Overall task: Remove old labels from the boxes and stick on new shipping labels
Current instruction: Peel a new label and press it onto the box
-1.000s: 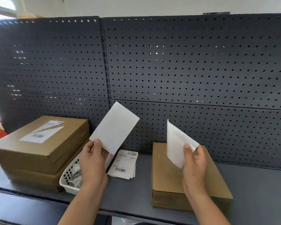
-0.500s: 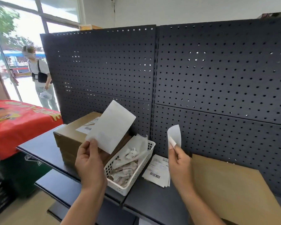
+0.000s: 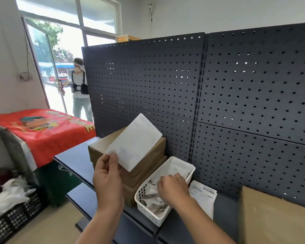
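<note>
Left hand (image 3: 107, 175) pinches the new label (image 3: 136, 141) by one corner, held up in front of the stacked boxes (image 3: 99, 148). Right hand (image 3: 173, 187) is down in the scrap basket (image 3: 148, 208), fingers curled; can't tell if it grips anything. Risk: on a one-corner hold the label could flop, fold onto itself or snag before reaching the bare box (image 3: 275, 217).

The basket (image 3: 163, 219) sits tight beside the box stack (image 3: 149, 167), pegboard (image 3: 236, 120) close behind: I only get in from above or front. The sheet (image 3: 136, 141) in my left hand (image 3: 107, 180) overhangs the stack. Bare shelf (image 3: 74, 160) at the left end, and between the loose labels (image 3: 204, 197) and the right box (image 3: 275, 215).
</note>
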Available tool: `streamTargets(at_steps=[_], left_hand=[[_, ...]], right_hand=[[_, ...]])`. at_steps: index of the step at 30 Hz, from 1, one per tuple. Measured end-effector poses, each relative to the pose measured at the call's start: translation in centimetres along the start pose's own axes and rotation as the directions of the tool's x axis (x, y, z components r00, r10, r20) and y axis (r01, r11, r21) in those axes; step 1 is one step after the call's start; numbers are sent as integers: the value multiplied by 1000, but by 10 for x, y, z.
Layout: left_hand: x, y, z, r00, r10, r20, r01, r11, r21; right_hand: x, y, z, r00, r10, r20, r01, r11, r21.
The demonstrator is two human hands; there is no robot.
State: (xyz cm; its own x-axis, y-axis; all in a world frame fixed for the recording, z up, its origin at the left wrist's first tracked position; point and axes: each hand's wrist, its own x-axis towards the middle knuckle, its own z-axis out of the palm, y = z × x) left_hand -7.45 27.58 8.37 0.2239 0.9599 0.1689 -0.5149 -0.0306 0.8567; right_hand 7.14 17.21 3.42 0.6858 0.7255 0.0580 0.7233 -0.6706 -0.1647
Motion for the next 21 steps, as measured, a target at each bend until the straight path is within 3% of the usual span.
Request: streamTargets(at_steps=[3,13,17,21], left_hand=[[5,2,1,1000,2,5,-2,1000,22],[21,-6,9,1000,-2,4,2,1000,18],[23,-2,16,1000,7,7,-7,1000,-10],[24,1,17,1000,-13,22,13,1000,3]], right_hand=[[7,-5,2,982,-40,187,58,994,-93],[30,-18,2,864,-67,499,214,946,-243],[36,-19,-10,828,-40,559,182,962,-201],[33,-16,-13,838,-48,544,175,967,-184]])
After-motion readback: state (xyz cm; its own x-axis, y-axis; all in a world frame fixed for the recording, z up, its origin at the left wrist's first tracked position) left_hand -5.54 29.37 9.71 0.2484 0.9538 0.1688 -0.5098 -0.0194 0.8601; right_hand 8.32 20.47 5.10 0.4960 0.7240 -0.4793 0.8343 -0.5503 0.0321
